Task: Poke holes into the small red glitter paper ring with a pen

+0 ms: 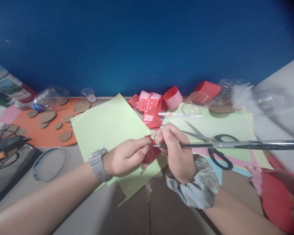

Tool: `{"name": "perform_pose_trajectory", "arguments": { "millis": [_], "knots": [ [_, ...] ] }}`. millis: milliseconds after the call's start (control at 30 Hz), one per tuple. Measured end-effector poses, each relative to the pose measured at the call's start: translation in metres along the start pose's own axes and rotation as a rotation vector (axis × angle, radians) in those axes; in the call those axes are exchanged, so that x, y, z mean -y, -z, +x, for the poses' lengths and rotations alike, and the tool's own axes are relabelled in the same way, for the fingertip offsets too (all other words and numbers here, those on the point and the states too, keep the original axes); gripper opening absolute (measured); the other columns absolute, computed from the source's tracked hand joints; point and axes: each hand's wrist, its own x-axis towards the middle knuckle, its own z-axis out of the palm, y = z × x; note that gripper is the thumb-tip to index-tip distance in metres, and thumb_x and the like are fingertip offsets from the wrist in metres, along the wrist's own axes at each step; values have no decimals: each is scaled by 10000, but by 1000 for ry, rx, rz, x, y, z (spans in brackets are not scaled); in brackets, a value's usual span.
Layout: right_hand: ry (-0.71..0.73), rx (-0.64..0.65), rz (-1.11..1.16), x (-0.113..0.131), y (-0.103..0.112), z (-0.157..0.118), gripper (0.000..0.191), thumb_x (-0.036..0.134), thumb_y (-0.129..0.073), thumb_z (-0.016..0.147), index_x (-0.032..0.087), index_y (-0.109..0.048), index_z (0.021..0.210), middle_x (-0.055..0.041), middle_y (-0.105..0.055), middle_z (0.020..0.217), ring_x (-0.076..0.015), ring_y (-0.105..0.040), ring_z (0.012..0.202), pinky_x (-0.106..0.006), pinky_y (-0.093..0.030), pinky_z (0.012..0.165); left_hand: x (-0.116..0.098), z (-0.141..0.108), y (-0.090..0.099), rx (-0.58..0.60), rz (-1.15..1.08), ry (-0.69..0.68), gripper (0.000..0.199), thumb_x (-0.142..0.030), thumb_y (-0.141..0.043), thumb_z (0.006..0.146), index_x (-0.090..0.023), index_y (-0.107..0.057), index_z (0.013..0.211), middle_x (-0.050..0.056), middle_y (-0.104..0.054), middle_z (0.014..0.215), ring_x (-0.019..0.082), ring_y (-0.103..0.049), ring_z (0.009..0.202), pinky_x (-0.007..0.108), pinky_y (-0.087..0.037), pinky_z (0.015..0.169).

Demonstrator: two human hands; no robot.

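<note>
Near the middle of the table, my left hand, with a grey watch on its wrist, is closed on a small dark red piece. My right hand, with a pale scrunchie at the wrist, grips a long dark pen. The pen's tip touches or hovers just over the red piece; I cannot tell which. Under both hands lies light green paper.
Open scissors and a white marker lie right of the hands. Behind are red paper loops and plastic bottle pieces. Cardboard discs rest on orange paper at left, near a clear ring.
</note>
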Motion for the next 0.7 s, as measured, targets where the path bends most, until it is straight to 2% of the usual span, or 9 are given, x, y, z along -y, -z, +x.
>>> {"name": "perform_pose_trajectory", "arguments": {
  "millis": [233,700],
  "knots": [
    [140,8,-144,0,0,-2,341,312,-422,940,192,-422,620,29,-423,595,-99,-410,578,-242,-335,532,1,-1,0,1,1,7,288,-262,-250,978,-161,-454,802,32,-592,676,130,-530,634,261,-436,689],
    [165,-8,-253,1,0,-2,325,283,-431,930,193,-423,619,33,-410,579,-95,-383,552,-239,-321,503,1,-1,1,-2,-6,8,291,-266,-250,982,-158,-456,807,22,-585,659,126,-536,631,260,-437,700]
  ]
}}
